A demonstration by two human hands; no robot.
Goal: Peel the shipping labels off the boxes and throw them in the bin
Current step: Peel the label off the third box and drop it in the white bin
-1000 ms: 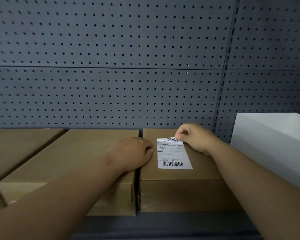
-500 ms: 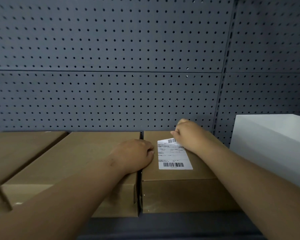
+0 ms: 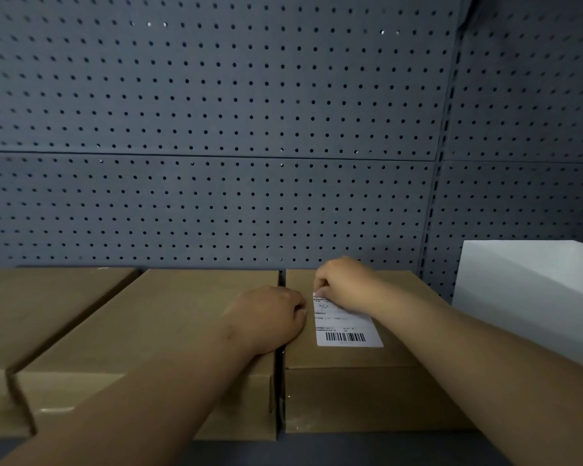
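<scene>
A white shipping label (image 3: 347, 327) with barcodes lies on top of the right brown cardboard box (image 3: 367, 395). My right hand (image 3: 345, 282) rests over the label's far end, its fingertips pinching the far left corner. My left hand (image 3: 270, 317) lies curled on the gap between this box and the middle brown box (image 3: 169, 317), its fingers touching the right box's top just left of the label. No bin is in view.
A third brown box (image 3: 37, 304) lies at the left. A white box (image 3: 532, 297) stands to the right of the labelled one. All sit on a dark shelf (image 3: 350, 449) backed by a grey pegboard wall (image 3: 216, 129).
My right hand has slid leftward along the label's far edge, from the right corner to the left corner. The left hand has stayed in place.
</scene>
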